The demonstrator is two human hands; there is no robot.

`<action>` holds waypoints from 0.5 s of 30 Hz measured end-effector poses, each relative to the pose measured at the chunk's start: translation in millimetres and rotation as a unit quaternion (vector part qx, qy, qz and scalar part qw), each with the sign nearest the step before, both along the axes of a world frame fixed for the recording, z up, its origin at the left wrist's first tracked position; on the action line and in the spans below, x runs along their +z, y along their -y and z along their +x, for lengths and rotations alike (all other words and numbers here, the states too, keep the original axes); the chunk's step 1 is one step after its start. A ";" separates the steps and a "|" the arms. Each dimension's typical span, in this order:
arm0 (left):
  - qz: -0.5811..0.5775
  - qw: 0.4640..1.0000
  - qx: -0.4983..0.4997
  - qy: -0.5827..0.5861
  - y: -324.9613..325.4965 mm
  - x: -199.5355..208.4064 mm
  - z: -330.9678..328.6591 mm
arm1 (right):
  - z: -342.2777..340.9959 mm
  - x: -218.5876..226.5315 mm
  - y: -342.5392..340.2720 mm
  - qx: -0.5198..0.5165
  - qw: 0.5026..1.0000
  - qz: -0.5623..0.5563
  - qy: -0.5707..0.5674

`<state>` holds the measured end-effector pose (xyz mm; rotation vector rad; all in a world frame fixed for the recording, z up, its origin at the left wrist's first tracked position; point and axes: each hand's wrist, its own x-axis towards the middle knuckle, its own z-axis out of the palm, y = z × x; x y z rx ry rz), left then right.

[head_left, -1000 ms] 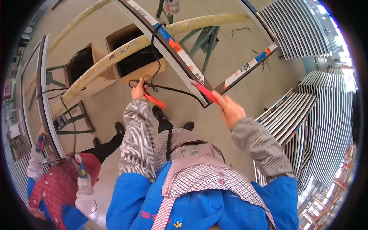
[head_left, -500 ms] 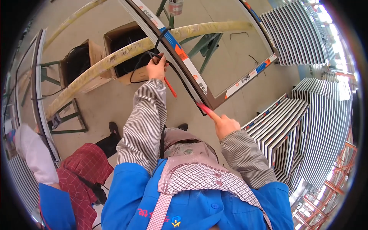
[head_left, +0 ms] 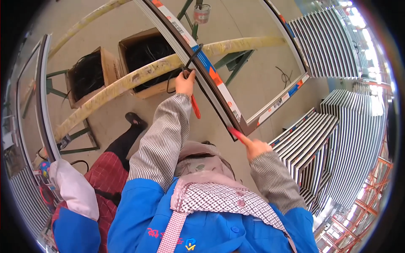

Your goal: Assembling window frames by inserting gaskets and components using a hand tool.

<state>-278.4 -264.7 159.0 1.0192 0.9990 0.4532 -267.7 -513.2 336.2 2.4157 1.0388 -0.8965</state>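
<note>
Two hands work one frame corner: the left hand [head_left: 185,83] pinches black gasket cord [head_left: 190,58] against the window frame [head_left: 219,86], scissors [head_left: 195,107] dangling beneath, so the cord might slip while the right hand [head_left: 258,148] grips a red tool [head_left: 236,134] just ahead.

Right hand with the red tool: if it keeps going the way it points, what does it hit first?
The right hand aims its red tool up-left at the window frame's near corner. The tip already looks to be on or at that corner, so the frame comes first; depth is uncertain.
</note>
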 end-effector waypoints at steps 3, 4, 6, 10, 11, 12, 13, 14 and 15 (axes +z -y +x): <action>0.065 0.997 -0.013 -0.033 -9.8 -6.5 -4.1 | 0.6 7.7 -25.2 -0.009 0.998 -0.055 -0.016; 0.066 0.997 -0.016 -0.032 -8.3 -4.2 -0.9 | 6.0 -0.6 -47.2 0.007 1.000 0.015 0.003; 0.059 0.998 0.001 -0.033 -8.0 -1.2 -1.2 | 26.5 -16.8 -114.0 0.035 0.994 0.101 0.017; -0.127 0.986 0.092 0.060 -29.4 -3.9 -30.3 | 41.0 -10.1 -179.9 0.023 0.999 0.043 -0.015; -0.224 0.954 0.128 0.154 -32.1 3.3 -39.3 | 45.0 -12.7 -174.4 0.019 0.999 0.045 -0.014; -0.315 0.902 0.160 0.248 -35.4 11.0 -50.8 | 48.3 -23.6 -165.0 0.030 0.998 0.053 -0.013; -0.309 0.903 0.160 0.254 -35.6 22.3 -61.9 | 49.3 -37.5 -149.4 0.020 0.997 0.073 0.010; -0.333 0.875 0.093 0.338 -41.4 30.3 -78.0 | 48.1 -54.8 -145.9 0.010 0.995 0.097 0.029; -0.353 0.838 0.024 0.416 -45.6 38.9 -91.7 | 46.3 -64.9 -148.2 0.014 0.994 0.108 0.028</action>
